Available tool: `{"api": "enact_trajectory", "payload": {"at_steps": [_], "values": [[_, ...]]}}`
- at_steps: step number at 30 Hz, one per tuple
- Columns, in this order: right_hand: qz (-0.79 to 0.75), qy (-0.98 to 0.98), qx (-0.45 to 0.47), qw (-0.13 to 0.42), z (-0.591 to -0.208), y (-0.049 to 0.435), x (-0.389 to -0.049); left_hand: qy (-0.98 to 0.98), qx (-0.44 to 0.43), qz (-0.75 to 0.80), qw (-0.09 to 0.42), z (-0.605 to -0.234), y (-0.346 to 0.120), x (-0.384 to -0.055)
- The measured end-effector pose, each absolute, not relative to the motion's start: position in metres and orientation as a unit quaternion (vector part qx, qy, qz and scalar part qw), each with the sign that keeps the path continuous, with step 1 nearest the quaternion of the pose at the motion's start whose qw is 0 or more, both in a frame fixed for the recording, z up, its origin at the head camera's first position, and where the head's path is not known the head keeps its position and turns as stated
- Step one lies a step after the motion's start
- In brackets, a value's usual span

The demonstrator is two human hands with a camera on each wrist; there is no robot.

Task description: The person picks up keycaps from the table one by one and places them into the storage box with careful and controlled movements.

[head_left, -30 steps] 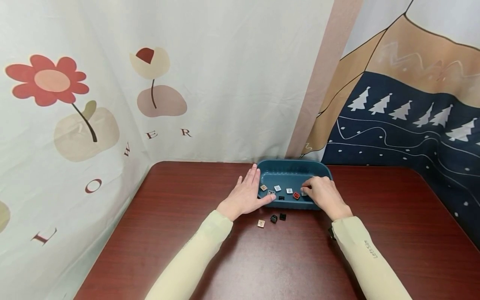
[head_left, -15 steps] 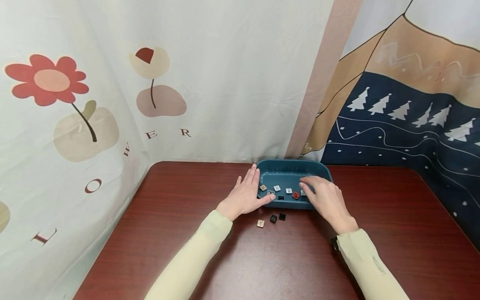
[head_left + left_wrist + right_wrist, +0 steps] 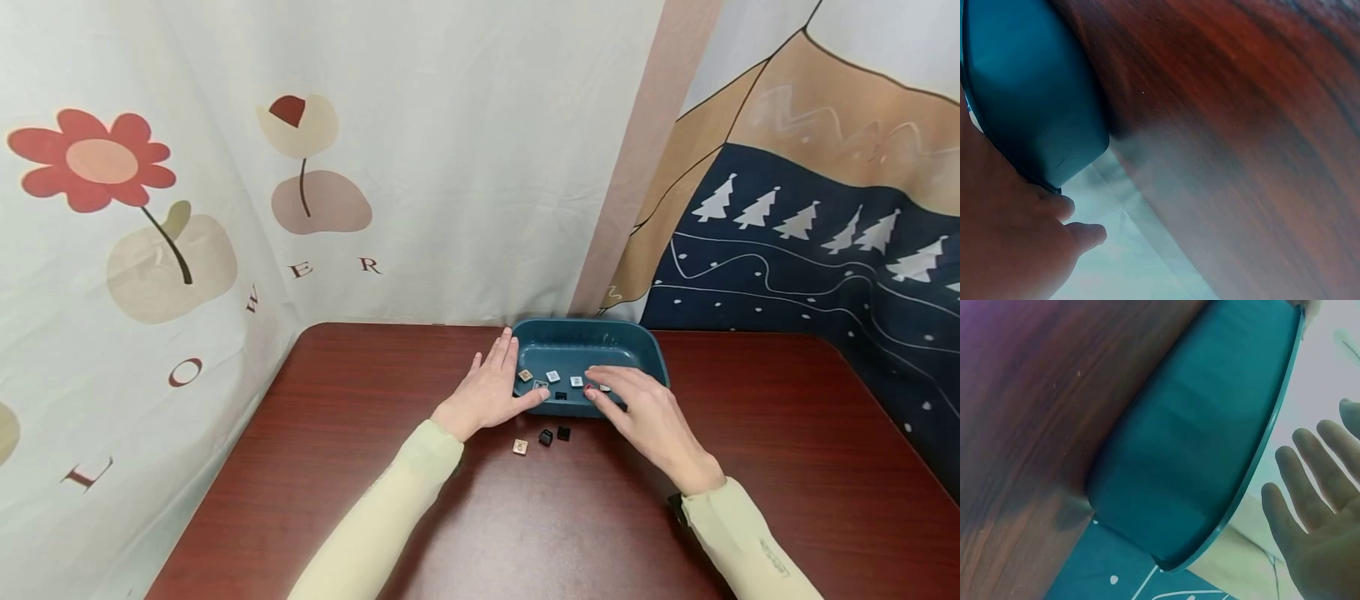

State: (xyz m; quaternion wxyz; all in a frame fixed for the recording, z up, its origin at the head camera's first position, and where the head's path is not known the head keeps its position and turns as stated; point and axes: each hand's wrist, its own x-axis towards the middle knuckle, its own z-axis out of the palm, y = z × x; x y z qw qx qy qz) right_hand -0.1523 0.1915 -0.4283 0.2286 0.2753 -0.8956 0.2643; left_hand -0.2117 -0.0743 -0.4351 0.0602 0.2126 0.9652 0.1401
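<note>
The left hand (image 3: pixel 486 396), spread, is bracing the blue tray (image 3: pixel 573 354) by the far edge of the tabletop (image 3: pixel 405 362), while the right hand (image 3: pixel 660 425), thumb and fingers parted, is hovering at the red keycap (image 3: pixel 588 387) inside the tray's near edge, where pinching opposite sides should serve best.

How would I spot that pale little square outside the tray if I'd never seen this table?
On the red-brown table, find the blue tray near the far edge. Just in front of it, on the person's side, sit two small black pieces. The pale square lies to their left, the only light-coloured piece outside the tray.
</note>
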Motion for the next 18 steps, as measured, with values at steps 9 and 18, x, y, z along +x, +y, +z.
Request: {"api": "enact_trajectory", "payload": {"at_steps": [9, 18], "values": [[0.259, -0.878, 0.34, 0.214, -0.429, 0.1866, -0.1451, 0.966, 0.214, 0.137, 0.057, -0.4352, -0.0751, -0.2114], [0.232, -0.871, 0.392, 0.181, -0.4333, 0.1846, -0.1419, 0.966, 0.212, 0.134, 0.059, -0.4346, -0.0751, -0.2107]]}}
